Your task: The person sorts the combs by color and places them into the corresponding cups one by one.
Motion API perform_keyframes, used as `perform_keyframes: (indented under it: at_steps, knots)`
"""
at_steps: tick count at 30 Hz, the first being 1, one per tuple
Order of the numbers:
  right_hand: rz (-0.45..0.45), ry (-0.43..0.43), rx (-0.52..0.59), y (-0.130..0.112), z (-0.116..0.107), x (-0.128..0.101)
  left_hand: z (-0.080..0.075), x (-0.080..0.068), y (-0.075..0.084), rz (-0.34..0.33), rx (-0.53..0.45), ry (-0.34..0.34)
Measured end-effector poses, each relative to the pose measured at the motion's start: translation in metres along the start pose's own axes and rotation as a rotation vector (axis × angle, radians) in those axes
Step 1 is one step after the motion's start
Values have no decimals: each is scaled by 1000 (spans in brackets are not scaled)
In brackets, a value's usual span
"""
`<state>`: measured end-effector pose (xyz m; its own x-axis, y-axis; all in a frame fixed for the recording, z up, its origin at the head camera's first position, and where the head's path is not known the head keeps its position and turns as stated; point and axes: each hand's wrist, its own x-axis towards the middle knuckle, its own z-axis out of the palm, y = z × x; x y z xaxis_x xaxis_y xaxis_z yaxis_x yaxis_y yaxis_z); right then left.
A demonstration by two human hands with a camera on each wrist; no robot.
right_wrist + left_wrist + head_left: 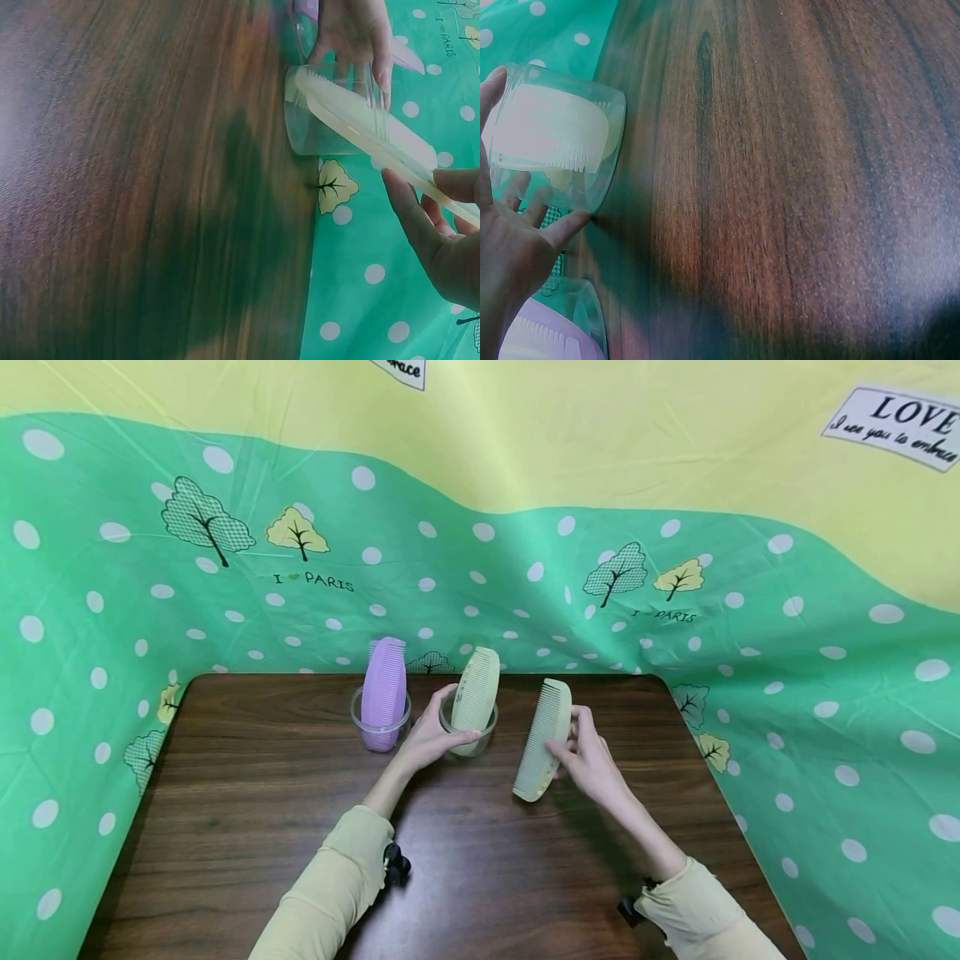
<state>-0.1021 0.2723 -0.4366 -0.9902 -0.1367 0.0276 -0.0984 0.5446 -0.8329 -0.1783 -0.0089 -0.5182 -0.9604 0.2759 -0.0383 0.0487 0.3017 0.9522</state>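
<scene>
My left hand (429,737) holds a clear plastic cup (489,737), thumb at the near side and fingers at the far left. A pale green comb (480,689) stands in that cup, leaning to the right, its upper end above the rim. In the left wrist view the cup (604,187) is upright on the table, fingertips at its wall. My right hand (594,762) pinches another pale green comb (546,739) by its curved back, right of the cup. This comb is tilted, teeth facing left, and in the right wrist view it overlaps the cup (315,135).
Left of my left hand stands a second clear cup (355,714) with a purple comb (385,685) in it, another purple edge showing behind. Both cups are near the back edge of the dark wooden table (465,860). Dotted green cloth (247,635) hangs behind and at both sides.
</scene>
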Motion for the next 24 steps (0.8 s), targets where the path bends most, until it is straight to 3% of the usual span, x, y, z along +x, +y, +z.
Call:
perform_keyframes:
  at_steps: [24]
  knots:
    - [-96, 56, 78, -32, 5, 26, 0, 1, 0, -10, 8, 3]
